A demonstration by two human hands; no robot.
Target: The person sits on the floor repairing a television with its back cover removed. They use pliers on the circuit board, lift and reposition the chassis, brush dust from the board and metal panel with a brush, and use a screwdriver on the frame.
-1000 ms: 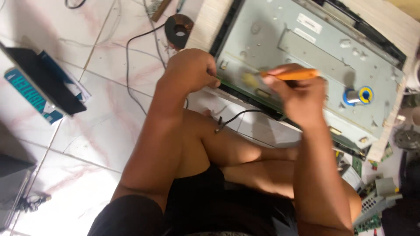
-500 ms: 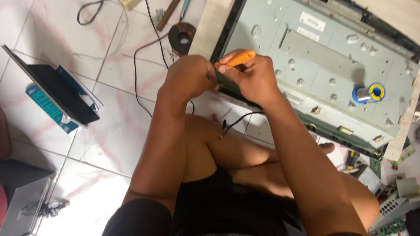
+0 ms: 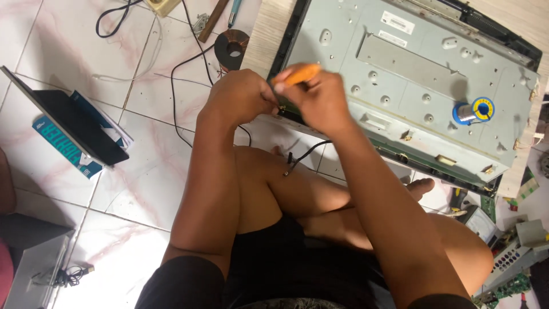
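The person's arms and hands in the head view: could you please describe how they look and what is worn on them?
Both arms are bare from shoulder to fingertips: no sleeves, gloves, watch or rings visible on the left hand or right hand. The only clothing in view is black shorts.

tool: orange-handled screwdriver, only the handle visible, lying tilted with its far end towards 2 o'clock, tip hidden behind the fingers.
panel: grey metal monitor back, face down on a wooden board, long axis running from 10 to 4 o'clock; screwdriver at its 9 o'clock edge.
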